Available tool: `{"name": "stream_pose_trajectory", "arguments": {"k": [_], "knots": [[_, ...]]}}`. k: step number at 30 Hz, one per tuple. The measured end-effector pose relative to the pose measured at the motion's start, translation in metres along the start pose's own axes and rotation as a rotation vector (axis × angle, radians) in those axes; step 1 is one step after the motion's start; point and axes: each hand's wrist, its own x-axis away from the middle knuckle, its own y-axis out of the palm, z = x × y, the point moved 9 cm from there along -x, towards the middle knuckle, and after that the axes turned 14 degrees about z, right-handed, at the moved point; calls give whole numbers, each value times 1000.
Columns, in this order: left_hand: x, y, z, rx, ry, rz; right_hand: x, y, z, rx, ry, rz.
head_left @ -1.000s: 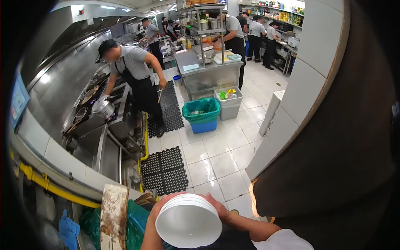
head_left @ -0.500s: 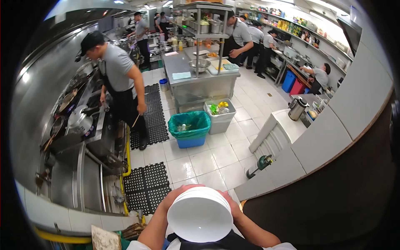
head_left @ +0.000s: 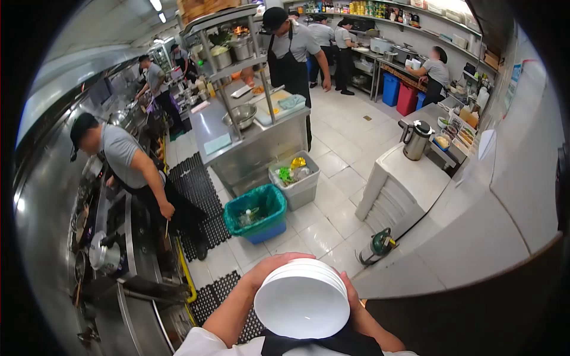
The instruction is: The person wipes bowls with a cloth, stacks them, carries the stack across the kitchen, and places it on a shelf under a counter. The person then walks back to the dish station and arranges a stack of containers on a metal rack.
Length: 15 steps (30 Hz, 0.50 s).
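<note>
A stack of white bowls [head_left: 303, 302] is held in front of my chest, tilted so that the inside of the nearest bowl faces me. My left hand [head_left: 270, 268] wraps round the far left side of the stack, its fingers running along the back edge. On the right side my right hand [head_left: 351, 291] is pressed against the bowls, its fingers mostly hidden behind them. Several rims show at the top of the stack. The nearest bowl has nothing in it.
A blue bin with a green liner [head_left: 256, 216] and a grey bin [head_left: 295, 178] stand ahead by a steel counter [head_left: 255, 139]. A person [head_left: 133, 166] works at the stove on the left. Right are stacked white stools [head_left: 404, 178] bearing a steel jug [head_left: 417, 141], and a small green cylinder [head_left: 377, 246].
My view has turned right and moved forward; the bins, counter and stools appear nearer. The bowls stay in both hands. The person at the stove now appears lower and further left.
</note>
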Motion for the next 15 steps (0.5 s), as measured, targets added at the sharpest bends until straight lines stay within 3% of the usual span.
{"name": "stream_pose_trajectory", "arguments": {"k": [6, 8, 15], "knots": [[-62, -9, 63, -59, 122, -13, -86, 9, -58, -29, -43, -119], [-79, -19, 75, -138, 199, 76, -105, 10, -70, -29, 23, -148], [-156, -59, 97, 138, 133, 88, -198, -13, -82, -34, 127, -61]]}}
